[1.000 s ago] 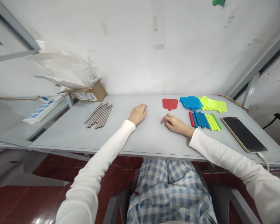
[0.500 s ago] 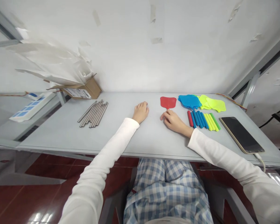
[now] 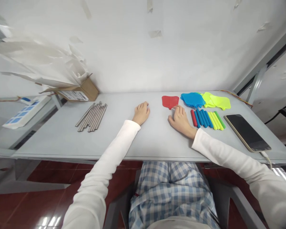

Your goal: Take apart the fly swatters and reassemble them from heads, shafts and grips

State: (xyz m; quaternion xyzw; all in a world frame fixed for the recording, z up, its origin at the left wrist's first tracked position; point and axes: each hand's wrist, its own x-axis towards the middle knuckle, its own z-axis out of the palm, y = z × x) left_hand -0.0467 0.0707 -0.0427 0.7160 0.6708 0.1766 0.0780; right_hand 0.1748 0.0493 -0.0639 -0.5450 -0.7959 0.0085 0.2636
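My left hand (image 3: 141,113) rests palm down on the grey table, open, with its fingers loosely bent and nothing in it. Thumb apart from the fingers, my right hand (image 3: 180,121) is open too. Its fingertips are close to the lower stub of a red fly swatter head (image 3: 170,101); whether they touch it I cannot tell. Right of that lie stacked blue fly swatter heads (image 3: 193,100) and yellow fly swatter heads (image 3: 218,101). A row of red, blue, yellow and green plastic tubes (image 3: 206,119) is just right of my right hand. Several thin metal tubes (image 3: 91,117) lie at the left.
A phone (image 3: 248,132) with a white cable lies near the table's right end. An opened cardboard box (image 3: 89,90) with white wrapping stands at the back left. A white power strip (image 3: 27,111) is farther left. The wall runs along the back edge.
My right hand has moved forward toward the red fly swatter head and its fingers have stretched out. My left hand stays on the table. The view has shifted slightly.
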